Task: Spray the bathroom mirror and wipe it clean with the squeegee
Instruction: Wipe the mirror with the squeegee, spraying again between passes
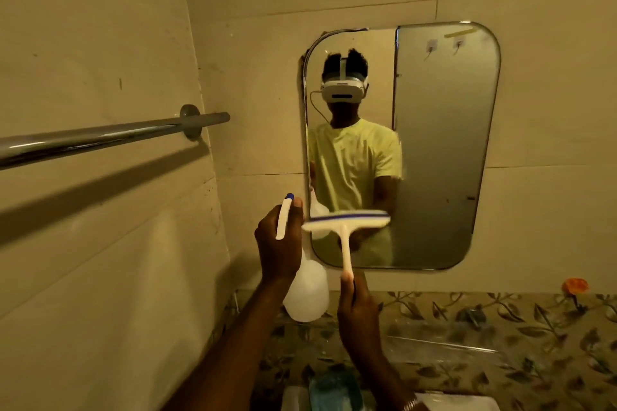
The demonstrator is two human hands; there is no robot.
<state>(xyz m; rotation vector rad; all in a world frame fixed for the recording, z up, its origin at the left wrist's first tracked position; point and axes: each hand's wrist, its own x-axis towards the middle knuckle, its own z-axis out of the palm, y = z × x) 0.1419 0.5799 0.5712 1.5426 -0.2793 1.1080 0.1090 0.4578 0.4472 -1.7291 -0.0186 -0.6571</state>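
A rounded wall mirror (437, 150) hangs on the tiled wall ahead, reflecting a person in a yellow shirt. My left hand (278, 243) grips a translucent white spray bottle (307, 294) by its neck, with the white trigger and blue nozzle above my fingers, just left of the mirror's lower left corner. My right hand (359, 310) holds the bottom of a white squeegee (345, 227) handle. The blade, edged in blue, lies across the mirror's lower left part; whether it touches the glass I cannot tell.
A chrome towel bar (100, 138) juts out from the left wall at shoulder height. Below the mirror runs a band of floral tiles (500, 327) with a clear glass shelf (434, 344). A blue object (334, 390) lies at the bottom edge.
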